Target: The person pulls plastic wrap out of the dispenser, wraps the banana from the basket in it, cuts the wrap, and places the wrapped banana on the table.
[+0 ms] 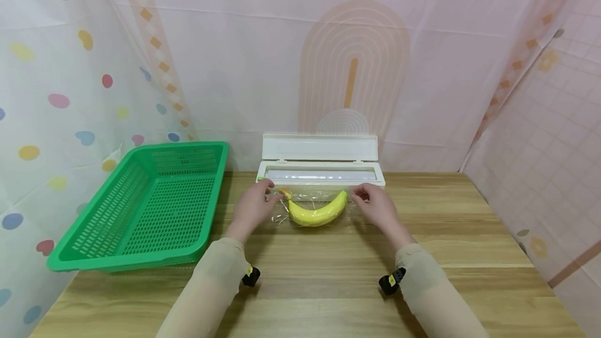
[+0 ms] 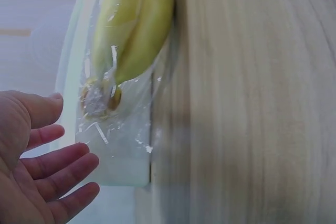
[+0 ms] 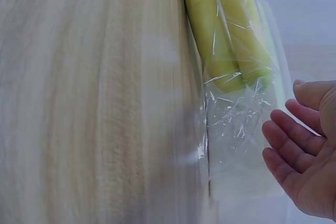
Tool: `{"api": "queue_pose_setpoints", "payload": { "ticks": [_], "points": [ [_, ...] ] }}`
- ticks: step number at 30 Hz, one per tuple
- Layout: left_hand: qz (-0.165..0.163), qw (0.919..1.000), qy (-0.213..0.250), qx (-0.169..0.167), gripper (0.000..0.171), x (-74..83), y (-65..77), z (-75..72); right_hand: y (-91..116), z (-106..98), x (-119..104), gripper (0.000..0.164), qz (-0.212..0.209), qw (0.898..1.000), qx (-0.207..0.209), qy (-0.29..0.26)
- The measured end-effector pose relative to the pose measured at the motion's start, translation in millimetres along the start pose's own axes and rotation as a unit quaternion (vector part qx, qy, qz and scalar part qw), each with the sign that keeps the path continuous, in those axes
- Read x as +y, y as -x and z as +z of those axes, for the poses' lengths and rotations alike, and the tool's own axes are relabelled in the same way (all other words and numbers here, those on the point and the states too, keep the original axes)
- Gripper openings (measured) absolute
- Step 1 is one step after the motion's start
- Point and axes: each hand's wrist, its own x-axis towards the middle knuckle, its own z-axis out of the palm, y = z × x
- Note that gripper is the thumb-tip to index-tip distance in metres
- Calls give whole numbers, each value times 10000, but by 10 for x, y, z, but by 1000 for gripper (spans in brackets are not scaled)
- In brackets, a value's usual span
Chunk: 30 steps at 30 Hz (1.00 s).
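Yellow bananas [image 1: 315, 217] lie wrapped in clear plastic film [image 3: 236, 116], against the front of a white cling film dispenser [image 1: 381, 179]. Two of the bananas [image 2: 149, 24] show side by side in the wrist views. Loose, crinkled film extends past both ends of the fruit. My left hand [image 1: 253, 206] is beside the stem end, fingers relaxed and apart from the film in the left wrist view. By the other end, my right hand [image 1: 379, 207] has loosely bent fingers [image 3: 294, 148] holding nothing.
The dispenser's lid [image 1: 319, 147] stands raised at the back, with a roll [image 1: 321, 175] inside. A green plastic basket [image 1: 220, 171] stands at the left of the wooden table [image 1: 319, 296]. Patterned curtains [image 1: 244, 67] hang behind and at both sides.
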Motion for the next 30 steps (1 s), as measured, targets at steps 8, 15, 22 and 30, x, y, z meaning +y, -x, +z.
{"api": "queue_pose_setpoints", "payload": {
  "ticks": [8,15,22,30],
  "points": [
    [256,9965,548,572,37,-11,7,-84,36,-23,-57,25,-429,9989,183,-91],
    [275,9887,966,1109,41,-6,4,-151,43,-5,-165,33,-916,9940,369,-461],
    [107,9779,1550,1400,53,22,-10,-221,36,31,-270,40,-1420,9873,607,-378],
    [270,9723,1789,1483,68,26,-79,-212,18,105,-360,43,-1941,9764,893,-324]
  ]
}}
